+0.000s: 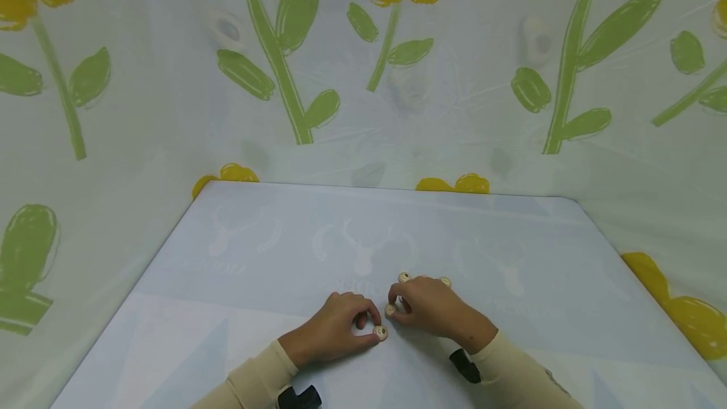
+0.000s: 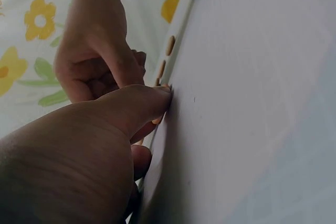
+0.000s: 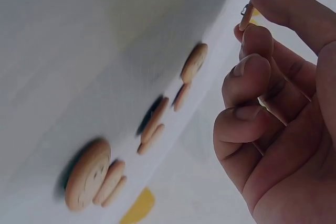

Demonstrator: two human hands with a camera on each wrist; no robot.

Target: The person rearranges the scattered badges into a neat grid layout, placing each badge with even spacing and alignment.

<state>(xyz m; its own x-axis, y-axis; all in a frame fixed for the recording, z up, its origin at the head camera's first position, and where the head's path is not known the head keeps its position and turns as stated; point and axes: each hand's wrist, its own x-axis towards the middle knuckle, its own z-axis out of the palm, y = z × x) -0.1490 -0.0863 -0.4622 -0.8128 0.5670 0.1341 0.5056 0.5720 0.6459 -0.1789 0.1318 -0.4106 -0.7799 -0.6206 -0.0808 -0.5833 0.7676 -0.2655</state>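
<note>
My left hand [image 1: 341,328] pinches a small round wooden disc [image 1: 380,332] with dark marks on its face, between thumb and index finger, low over the table. Just beyond it, my right hand [image 1: 428,308] pinches another wooden disc [image 1: 390,310]. The right wrist view shows that disc [image 3: 245,18] edge-on between thumb and fingertip. Several more discs lie on the tabletop; the largest-looking one [image 3: 88,174] bears dark marks too small to read. In the left wrist view the left thumb [image 2: 139,103] mostly hides its own disc.
The pale table [image 1: 255,264] has faint antler prints and rounded far corners. Past its edges hangs a white cloth [image 1: 454,100] with yellow flowers and green leaves. Loose discs [image 1: 404,277] lie beyond the right hand, partly hidden by it. Both wrists carry black devices [image 1: 466,366].
</note>
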